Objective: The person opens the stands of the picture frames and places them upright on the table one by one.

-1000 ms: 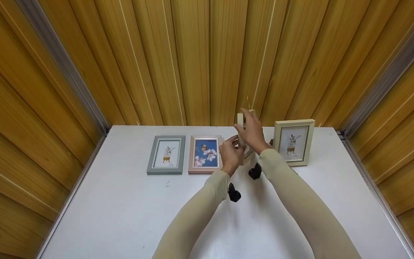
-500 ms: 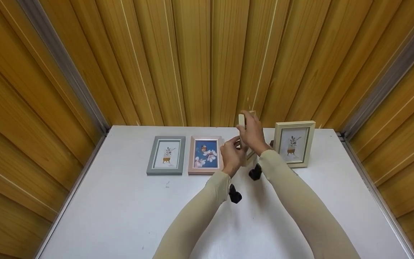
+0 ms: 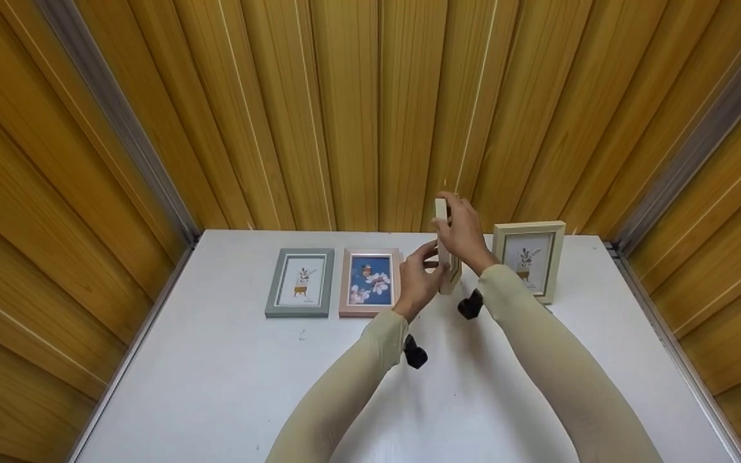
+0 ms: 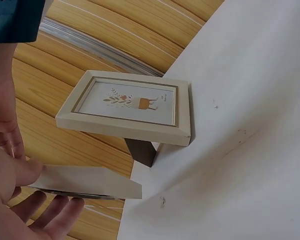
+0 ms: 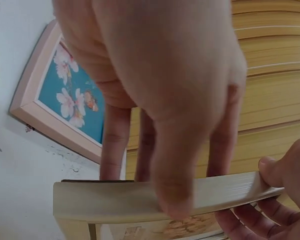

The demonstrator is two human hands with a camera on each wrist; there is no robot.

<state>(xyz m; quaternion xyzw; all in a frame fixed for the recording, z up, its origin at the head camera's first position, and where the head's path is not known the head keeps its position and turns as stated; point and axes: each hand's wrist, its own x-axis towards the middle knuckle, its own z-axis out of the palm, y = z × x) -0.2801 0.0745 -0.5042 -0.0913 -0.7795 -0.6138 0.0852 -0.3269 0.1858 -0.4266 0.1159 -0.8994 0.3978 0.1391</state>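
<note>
Both hands hold a cream picture frame (image 3: 442,212) upright and nearly edge-on in the head view, just above the table at its back. The right hand (image 3: 464,233) grips its upper part, thumb on the near edge. Lower down, the left hand (image 3: 419,283) pinches it between thumb and fingers; in the right wrist view the left thumb presses the frame's edge (image 5: 105,197), with fingers behind. Part of its picture shows there, the rest hidden. A second cream picture frame (image 4: 122,107) stands to the right, leaning on a dark back support (image 4: 141,151).
A grey-green picture frame (image 3: 272,283) and a pink picture frame (image 3: 345,283) with a blossom picture are side by side at the left. The white table (image 3: 216,386) ends at a wooden-slat wall (image 3: 345,128); more slatted panels flank both sides.
Both hands and the held cream picture frame have shifted slightly to the right, and the right forearm now covers more of the standing frame. The other frames stay in place.
</note>
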